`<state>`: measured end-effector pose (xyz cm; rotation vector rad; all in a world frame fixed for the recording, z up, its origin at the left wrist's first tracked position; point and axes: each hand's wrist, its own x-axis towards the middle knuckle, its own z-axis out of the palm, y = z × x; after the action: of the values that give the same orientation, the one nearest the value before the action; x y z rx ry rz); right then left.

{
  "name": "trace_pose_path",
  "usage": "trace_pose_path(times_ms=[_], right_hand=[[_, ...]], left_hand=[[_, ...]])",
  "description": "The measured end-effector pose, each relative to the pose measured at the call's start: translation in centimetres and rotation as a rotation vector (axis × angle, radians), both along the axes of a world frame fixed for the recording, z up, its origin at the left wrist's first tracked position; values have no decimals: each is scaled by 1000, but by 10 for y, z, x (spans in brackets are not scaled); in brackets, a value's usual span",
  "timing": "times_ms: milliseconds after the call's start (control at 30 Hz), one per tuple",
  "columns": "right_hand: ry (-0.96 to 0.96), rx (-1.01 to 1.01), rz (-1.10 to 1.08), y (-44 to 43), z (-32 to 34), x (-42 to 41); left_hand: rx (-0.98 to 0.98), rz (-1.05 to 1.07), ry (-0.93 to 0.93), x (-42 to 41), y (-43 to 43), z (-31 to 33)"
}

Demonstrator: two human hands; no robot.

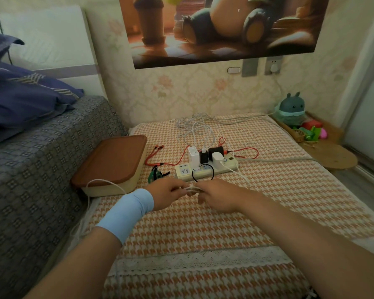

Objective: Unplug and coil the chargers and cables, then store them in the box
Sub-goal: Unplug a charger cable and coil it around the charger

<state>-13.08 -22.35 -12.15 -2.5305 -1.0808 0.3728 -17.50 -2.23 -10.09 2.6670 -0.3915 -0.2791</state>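
Your left hand point(166, 194), its wrist in a pale blue sleeve point(127, 212), and your right hand point(216, 197) meet above an orange houndstooth mat point(203, 229). The curled fingers of both pinch a small bundle of white cable point(192, 189) between them. One strand of that cable arcs off to the left, across the front of the box point(115, 160). The box, cream with a brown lid closed on it, sits tilted against the edge of the grey-covered bed point(30, 169). A thin black loop point(203, 172) stands just above your hands, in front of the power strip point(205, 170). There, four chargers point(203, 156), two white and two black, sit plugged in side by side. A red cable point(160, 164) snakes around both ends of the strip, and a small green object point(154, 173) lies between strip and box. Loose white cables point(194, 126) tangle on the mat behind the strip, near the wall. A grey-blue plush toy point(292, 108) sits in the far right corner.
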Motion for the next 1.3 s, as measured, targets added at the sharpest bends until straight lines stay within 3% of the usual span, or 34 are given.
trace_pose_path(times_ms=[167,333,433,500,567,667,767,900,1000,1100,1300], right_hand=[[474,294,-78,-13,18,0],[805,626,-217,-31,41,6],[894,750,-308,-45,47,8],[888,868,-381,-52,52,11],[817,924,-455,-53,54,13],[702,799,-442,-41,56,6],[641,705,-353,-12,63,-15],[540,778,-223,20,79,-38],[554,746,-103,32,77,-42],[519,576,-33,33,73,-40],[694,342,46,13,72,-24]], left_hand=[[-31,60,11,-7,2,20],[-2,134,270,-14,26,39],[-135,140,421,-25,50,45],[-398,245,460,-33,62,46],[-811,359,416,-36,63,50],[-1366,411,373,-35,49,59],[-1752,337,421,-31,30,66],[-2104,250,414,-26,7,67],[-2181,231,399,-24,-6,73],[-2145,274,387,-19,-2,78],[-1655,487,170,-10,25,82]])
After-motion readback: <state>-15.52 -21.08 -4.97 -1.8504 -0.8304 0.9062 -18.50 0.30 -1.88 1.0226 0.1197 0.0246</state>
